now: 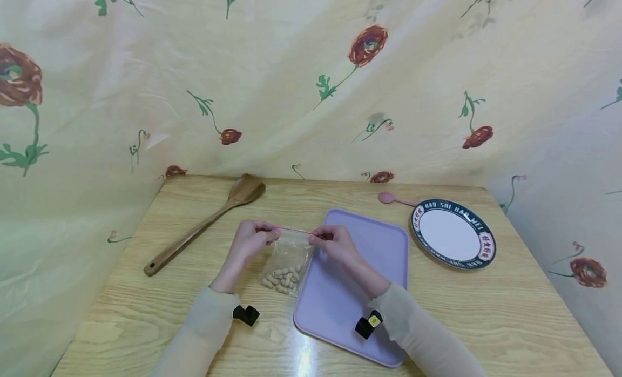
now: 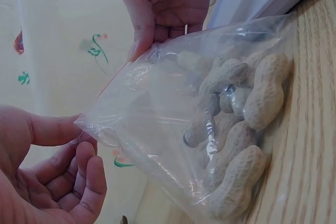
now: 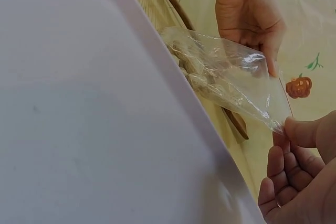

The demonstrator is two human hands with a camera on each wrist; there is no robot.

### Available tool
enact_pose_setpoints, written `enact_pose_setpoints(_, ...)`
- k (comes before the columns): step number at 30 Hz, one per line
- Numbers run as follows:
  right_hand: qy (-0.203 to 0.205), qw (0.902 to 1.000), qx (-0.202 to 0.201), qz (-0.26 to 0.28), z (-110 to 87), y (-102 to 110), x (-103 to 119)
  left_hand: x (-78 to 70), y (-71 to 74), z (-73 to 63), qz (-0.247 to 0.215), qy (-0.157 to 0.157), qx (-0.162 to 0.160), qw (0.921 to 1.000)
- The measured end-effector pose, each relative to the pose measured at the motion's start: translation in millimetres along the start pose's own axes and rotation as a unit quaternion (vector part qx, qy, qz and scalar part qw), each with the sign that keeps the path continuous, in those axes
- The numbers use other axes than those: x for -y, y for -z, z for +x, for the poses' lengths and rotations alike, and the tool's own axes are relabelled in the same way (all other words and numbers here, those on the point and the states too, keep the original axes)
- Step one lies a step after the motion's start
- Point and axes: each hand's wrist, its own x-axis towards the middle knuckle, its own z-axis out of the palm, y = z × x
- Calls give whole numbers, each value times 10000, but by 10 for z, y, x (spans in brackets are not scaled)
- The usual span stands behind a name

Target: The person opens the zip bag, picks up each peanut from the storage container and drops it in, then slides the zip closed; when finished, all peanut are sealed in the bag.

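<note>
A clear zip bag [image 1: 290, 258] of unshelled peanuts [image 2: 265, 90] is held up by its top edge, which carries a thin red line. My left hand [image 1: 254, 237] pinches one top corner between thumb and fingers. At the opposite corner, my right hand [image 1: 336, 242] pinches the edge the same way, over the purple tray [image 1: 362, 312]. Stretched between both hands, the top edge runs straight. In the left wrist view the peanuts lie gathered at the bag's bottom, against the wooden table [image 2: 310, 129]. Whether the seal is parted cannot be told.
To the left lies a wooden spatula [image 1: 204, 224], slanting across the table. A plate [image 1: 449, 232] with a dark patterned rim sits right of the tray, beside a pink spoon [image 1: 389, 198]. Flowered cloth [image 1: 291, 85] hangs behind the table.
</note>
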Motion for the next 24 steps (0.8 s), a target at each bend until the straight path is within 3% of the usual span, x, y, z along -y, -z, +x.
enact_pose_setpoints(13,-251,9996,-146,-6,-4,3,-55,-21,78,-28,-48,116,16,9999)
enact_pose_setpoints(24,-320,9994,-36,-128,30,16,-30,10,137,2,-151,-2,13,9999)
